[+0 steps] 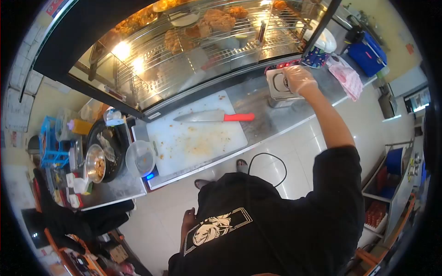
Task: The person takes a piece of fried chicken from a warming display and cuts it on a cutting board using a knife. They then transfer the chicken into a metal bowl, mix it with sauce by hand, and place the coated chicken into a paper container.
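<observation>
My right hand (300,80), in a clear plastic glove, has its fingers closed over the top edge of a square metal tin (280,95) on the steel counter. What the fingers touch inside the tin's top is hard to make out. My left hand (188,217) hangs low beside my body, partly hidden by the black shirt, with no object visible in it. To the left of the tin lies a knife (202,116) with a red handle, flat on a white cutting board (184,158) scattered with crumbs. A clear plastic tub (140,158) stands at the board's left edge.
A glass display warmer (207,69) with fried chicken (216,23) on racks borders the counter's back. At left are a metal bowl (95,163), a black pan (117,147) and a blue rack (49,142). A blue box (367,54) and pink-white bag (345,76) sit at right.
</observation>
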### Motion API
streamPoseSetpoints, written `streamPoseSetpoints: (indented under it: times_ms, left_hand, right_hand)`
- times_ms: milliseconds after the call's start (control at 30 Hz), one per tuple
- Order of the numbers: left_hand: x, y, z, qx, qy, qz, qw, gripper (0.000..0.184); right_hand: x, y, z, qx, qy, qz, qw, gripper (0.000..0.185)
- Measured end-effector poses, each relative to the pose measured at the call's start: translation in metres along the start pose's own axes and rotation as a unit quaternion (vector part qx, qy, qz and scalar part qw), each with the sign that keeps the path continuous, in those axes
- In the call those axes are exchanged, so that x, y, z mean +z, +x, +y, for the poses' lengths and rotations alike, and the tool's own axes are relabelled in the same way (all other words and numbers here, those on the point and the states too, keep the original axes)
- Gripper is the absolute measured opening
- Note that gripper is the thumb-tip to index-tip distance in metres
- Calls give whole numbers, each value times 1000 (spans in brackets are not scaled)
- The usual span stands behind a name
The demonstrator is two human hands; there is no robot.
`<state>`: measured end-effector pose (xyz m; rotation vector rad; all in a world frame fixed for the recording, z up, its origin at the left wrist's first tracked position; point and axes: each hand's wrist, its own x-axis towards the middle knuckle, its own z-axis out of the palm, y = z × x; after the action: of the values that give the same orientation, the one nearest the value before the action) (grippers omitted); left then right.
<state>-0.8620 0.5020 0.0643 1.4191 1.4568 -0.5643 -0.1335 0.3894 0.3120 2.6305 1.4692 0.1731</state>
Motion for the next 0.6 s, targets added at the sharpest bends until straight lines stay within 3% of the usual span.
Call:
streamPoseSetpoints:
  times_ms: [67, 100, 133, 167, 200, 233, 267, 333, 467, 533, 567, 600]
  left_hand:
    - [7, -11, -7, 9, -18, 7, 1000, 53]
    - [10, 10, -42, 120, 184, -26, 975, 49]
    - [13, 31, -77, 239, 368, -14, 899, 45]
    - [18, 34, -90, 251, 380, -10, 890, 44]
    - [21, 36, -98, 251, 380, -9, 890, 43]
    - [24, 39, -104, 235, 364, -9, 901, 42]
    - [25, 39, -105, 226, 354, -8, 907, 41]
    - [25, 41, -106, 216, 350, -5, 911, 39]
    - [21, 58, -102, 228, 379, 2, 897, 34]
    - [29, 68, -105, 237, 380, 22, 894, 32]
    - [38, 76, -113, 242, 366, 42, 898, 31]
    - [46, 78, -116, 244, 330, 69, 909, 30]
  right_hand:
    - [-52, -15, -44, -30, 140, -1, 990, 12]
    - [-54, -19, -75, -77, 170, -62, 980, 13]
    - [-63, -19, -109, -123, 196, -117, 966, 14]
    - [-91, -24, -149, -153, 224, -165, 948, 17]
    - [-52, -14, -185, -239, 157, -226, 931, 23]
    - [-28, -25, -220, -149, 240, -202, 938, 22]
    - [-6, -19, -243, -178, 206, -244, 931, 24]
    - [65, -13, -289, -163, 210, -175, 948, 21]
    - [43, -16, -281, -167, 247, -218, 929, 25]
    - [-2, -23, -234, -176, 275, -191, 926, 35]
    - [8, -21, -203, -177, 289, -125, 933, 44]
    - [-34, -27, -166, -158, 223, -69, 960, 47]
